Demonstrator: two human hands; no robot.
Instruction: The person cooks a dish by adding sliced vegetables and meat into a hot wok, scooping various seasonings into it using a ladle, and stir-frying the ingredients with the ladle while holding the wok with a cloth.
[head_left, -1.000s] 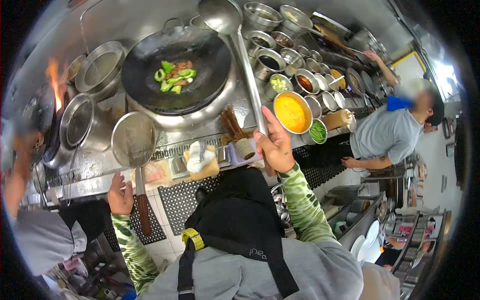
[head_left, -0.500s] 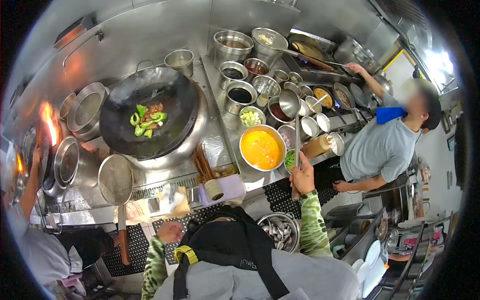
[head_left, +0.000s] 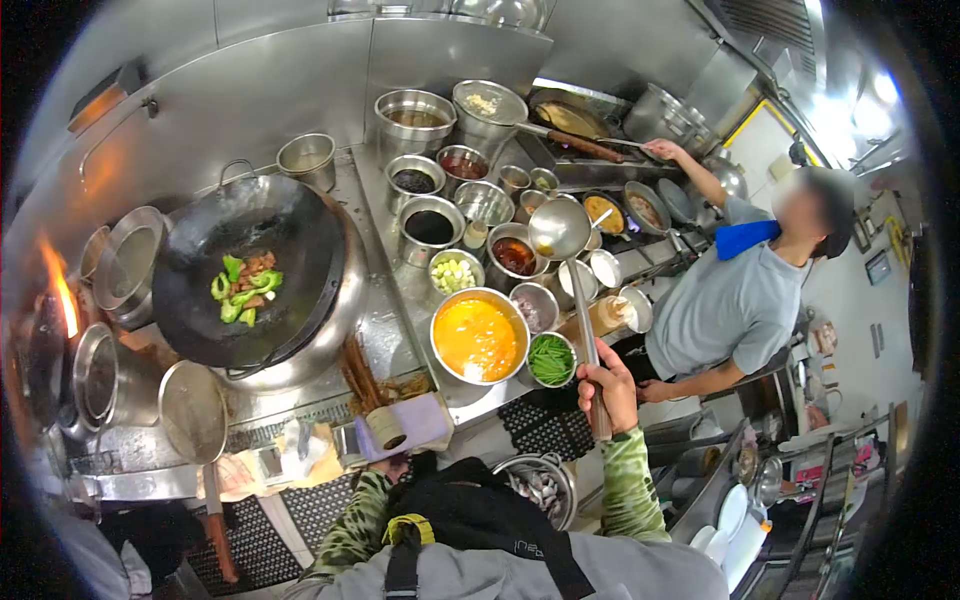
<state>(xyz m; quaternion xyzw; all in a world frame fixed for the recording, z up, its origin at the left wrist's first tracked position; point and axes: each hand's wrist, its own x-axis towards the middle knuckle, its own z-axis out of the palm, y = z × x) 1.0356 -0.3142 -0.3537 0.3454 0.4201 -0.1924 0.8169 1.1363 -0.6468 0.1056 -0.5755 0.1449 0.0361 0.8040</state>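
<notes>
My right hand (head_left: 608,385) is closed around the handle of a steel ladle (head_left: 560,228), whose bowl is above the seasoning pots, beside a pot of dark red sauce (head_left: 514,256). Below it stand a pot of beaten egg (head_left: 480,335) and a bowl of chopped green vegetable (head_left: 551,359). Low at the counter's front edge, my left hand (head_left: 390,466) is just under a folded purple cloth (head_left: 428,420); its fingers are mostly hidden. To the left, a large black wok (head_left: 190,300) contains green pepper pieces and browned meat (head_left: 245,290).
A wire-mesh strainer (head_left: 192,410) rests at the front left. Flames (head_left: 62,290) rise at far left. A bamboo brush (head_left: 365,385) lies by the cloth. At right, a co-worker (head_left: 720,290) reaches toward a back pan. A pot of fish (head_left: 540,490) is below the counter.
The view has turned, shifting the counter left and down. My left hand has moved right to the purple cloth. The ladle has shifted right over the pots. The left co-worker's hand has left view.
</notes>
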